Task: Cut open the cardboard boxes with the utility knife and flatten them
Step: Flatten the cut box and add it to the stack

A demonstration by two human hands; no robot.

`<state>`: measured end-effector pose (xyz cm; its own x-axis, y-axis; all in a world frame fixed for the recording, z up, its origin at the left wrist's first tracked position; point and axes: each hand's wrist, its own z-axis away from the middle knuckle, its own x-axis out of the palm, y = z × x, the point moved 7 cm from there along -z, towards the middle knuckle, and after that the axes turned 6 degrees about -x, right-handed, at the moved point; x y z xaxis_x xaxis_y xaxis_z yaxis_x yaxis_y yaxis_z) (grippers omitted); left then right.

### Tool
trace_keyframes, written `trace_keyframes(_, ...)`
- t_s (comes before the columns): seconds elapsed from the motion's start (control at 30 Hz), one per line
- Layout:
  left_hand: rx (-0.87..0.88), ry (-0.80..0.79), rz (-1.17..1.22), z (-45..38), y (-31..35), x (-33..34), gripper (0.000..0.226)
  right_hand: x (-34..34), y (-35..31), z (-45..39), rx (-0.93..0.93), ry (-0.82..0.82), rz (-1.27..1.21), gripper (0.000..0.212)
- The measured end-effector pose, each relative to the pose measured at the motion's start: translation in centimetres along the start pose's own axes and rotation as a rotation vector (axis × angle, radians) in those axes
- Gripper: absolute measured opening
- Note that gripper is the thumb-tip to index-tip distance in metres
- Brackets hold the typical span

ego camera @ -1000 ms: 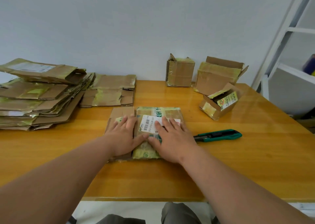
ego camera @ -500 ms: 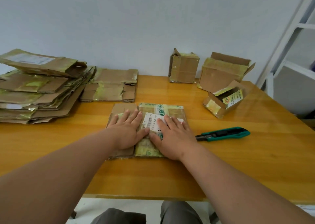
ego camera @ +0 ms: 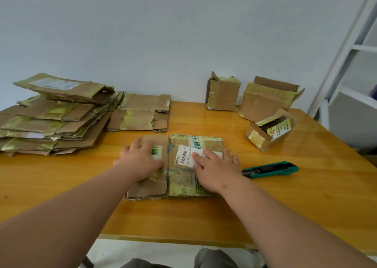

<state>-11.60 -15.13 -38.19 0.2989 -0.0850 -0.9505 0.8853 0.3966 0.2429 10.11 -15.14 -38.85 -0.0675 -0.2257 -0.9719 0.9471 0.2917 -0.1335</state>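
Both hands have spread apart: our left hand [ego camera: 140, 161] and right hand [ego camera: 216, 168], fingers straight, press the flattened box [ego camera: 179, 178]. Light, springy, tape-slick cardboard; we'd grip its edges.

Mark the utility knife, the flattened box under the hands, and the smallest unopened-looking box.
utility knife [ego camera: 271, 169], head view, green handle.
flattened box [ego camera: 179, 178], head view, bare taped middle.
smallest box [ego camera: 269, 134], head view, yellow label.

flattened box [ego camera: 179, 178] centre of table [ego camera: 306, 196]; knife [ego camera: 271, 169] right, stack [ego camera: 51, 120] left
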Motion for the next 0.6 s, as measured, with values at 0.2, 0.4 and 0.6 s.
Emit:
trace_keyframes(0.2,-0.18,-0.064,0.379,1.9,-0.9,-1.6,0.085,0.3,-0.6,0.3,0.011,-0.033,-0.051,0.052)
trace_keyframes(0.4,-0.238,-0.134,0.79,2.9,-1.6,-2.9,0.043,-1.0,0.1,0.8,0.0,0.126,-0.19,0.05)
trace_keyframes(0.6,-0.072,-0.12,1.106,3.0,-1.3,-6.8,0.061,-2.8,2.2,1.2,0.172,0.285,-0.503,0.065)
